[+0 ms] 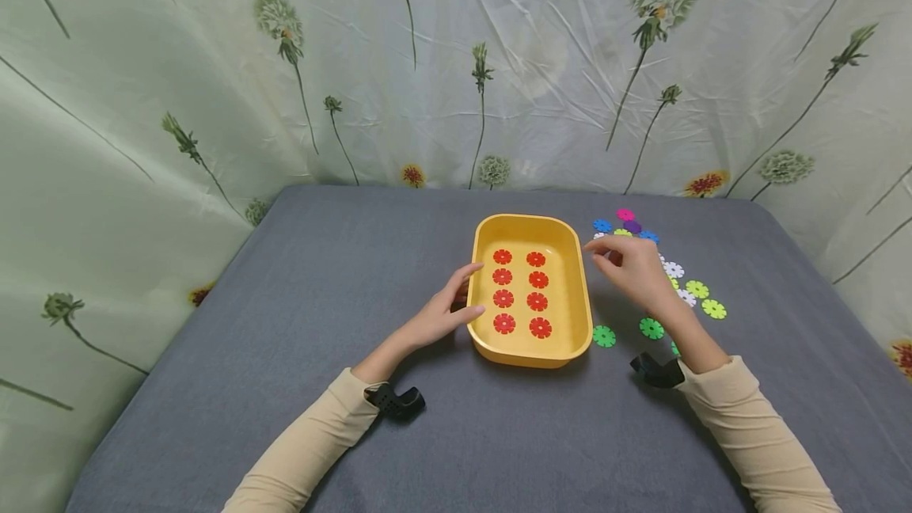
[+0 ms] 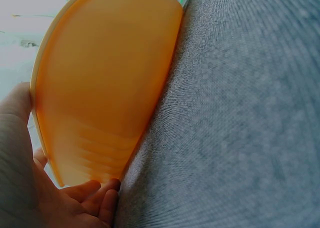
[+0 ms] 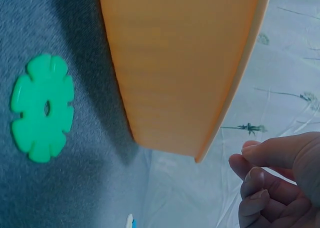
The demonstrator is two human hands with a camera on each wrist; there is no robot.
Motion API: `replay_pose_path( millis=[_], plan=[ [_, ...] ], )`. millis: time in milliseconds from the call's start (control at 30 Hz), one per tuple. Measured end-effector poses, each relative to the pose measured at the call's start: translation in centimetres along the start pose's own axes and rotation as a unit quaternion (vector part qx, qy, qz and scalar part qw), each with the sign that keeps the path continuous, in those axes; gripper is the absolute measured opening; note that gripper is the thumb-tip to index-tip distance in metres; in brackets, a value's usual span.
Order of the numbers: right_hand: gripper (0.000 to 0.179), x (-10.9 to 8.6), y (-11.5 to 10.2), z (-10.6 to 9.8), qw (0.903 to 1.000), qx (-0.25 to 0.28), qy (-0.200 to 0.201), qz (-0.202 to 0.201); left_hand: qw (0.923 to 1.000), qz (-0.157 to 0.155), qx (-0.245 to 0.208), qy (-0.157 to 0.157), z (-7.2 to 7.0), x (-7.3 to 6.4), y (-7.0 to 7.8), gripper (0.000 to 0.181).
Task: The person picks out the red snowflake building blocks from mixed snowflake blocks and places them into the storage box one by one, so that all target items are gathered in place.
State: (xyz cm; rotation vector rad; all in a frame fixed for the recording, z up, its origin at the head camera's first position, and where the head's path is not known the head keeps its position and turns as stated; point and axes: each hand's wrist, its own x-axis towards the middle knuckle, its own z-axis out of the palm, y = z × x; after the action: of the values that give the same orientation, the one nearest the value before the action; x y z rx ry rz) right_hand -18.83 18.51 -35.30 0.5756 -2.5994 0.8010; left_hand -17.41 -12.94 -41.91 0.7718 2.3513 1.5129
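A yellow plastic tray [image 1: 566,299] stands upright on the grey cloth, with several red snowflake discs [image 1: 538,279] lying in two columns on its floor. My left hand [image 1: 438,315] holds the tray's left side. In the left wrist view its thumb [image 2: 17,103] is at the rim and its other fingers curl against the outer wall. Just off the right rim hovers my right hand [image 1: 634,271], fingers loosely bent. Nothing shows between its thumb and index finger in the right wrist view. Beneath that hand, a green snowflake disc [image 3: 42,108] lies beside the tray.
Loose snowflake discs are scattered right of the tray: pink [image 1: 625,214], blue [image 1: 602,225], purple [image 1: 632,226], white [image 1: 673,269], yellow-green [image 1: 714,309] and green [image 1: 651,328]. Some are hidden behind the right hand. A flower-print curtain [image 1: 399,101] hangs behind the table [image 1: 342,260].
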Motion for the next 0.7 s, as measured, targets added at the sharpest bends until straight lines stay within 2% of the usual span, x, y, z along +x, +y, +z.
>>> replay_pose_path(
  millis=[67,100,400,467,700],
  plan=[
    [0.014,0.0,0.2,0.0,1.0000,0.000,0.003,0.005,1.0000,-0.001,-0.001,0.000,0.0,0.0,0.0,0.068],
    [0.014,0.0,0.4,0.1,1.0000,-0.002,0.005,0.008,1.0000,0.000,0.001,0.003,0.1,0.1,-0.5,0.068],
    [0.016,0.2,1.6,0.2,0.9994,-0.001,0.017,0.031,1.0000,-0.005,-0.003,0.001,0.1,0.1,-0.3,0.069],
    [0.016,0.2,1.8,0.2,0.9990,-0.004,0.018,0.040,1.0000,-0.008,-0.004,-0.002,0.1,0.0,0.0,0.070],
    [0.018,0.4,2.4,0.1,0.9976,-0.009,0.031,0.061,0.9999,-0.007,-0.003,-0.014,-0.4,-0.8,3.0,0.068]
  ],
)
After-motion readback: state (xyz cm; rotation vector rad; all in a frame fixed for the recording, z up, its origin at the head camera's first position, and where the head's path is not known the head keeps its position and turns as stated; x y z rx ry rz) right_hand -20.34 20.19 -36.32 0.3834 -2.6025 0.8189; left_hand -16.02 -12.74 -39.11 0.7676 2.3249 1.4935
